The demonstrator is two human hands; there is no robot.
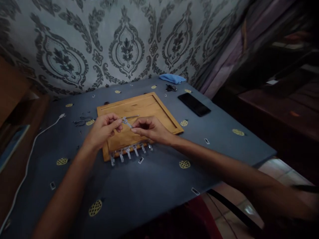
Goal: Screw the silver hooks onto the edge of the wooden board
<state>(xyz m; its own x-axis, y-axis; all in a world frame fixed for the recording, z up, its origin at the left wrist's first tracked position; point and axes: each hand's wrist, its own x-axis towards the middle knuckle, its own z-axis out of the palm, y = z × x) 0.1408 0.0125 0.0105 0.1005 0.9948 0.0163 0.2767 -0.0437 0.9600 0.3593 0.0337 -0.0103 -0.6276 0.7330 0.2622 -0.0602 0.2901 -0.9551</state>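
A small clear plastic hook (pixel 127 122) is stretched between my two hands, above a shallow wooden board (pixel 139 108) with a raised rim. My left hand (pixel 106 127) pinches its upper left end. The fingers of my right hand (pixel 151 128) close on its lower right end. A thin dark rod (pixel 133 116) sticks out to the right just beyond the piece; whether it is held or lies on the board I cannot tell. Several similar clear hooks (pixel 128 152) stand in a row along the board's near edge.
On the blue patterned table (pixel 159 182), a black phone (pixel 194 104), dark keys or a similar small bunch (pixel 170 87) and a blue cloth (pixel 172 78) sit beyond the board. Thin wire-like bits (pixel 81 121) and a white cable (pixel 37 136) are at left. A patterned curtain (pixel 127 49) hangs behind.
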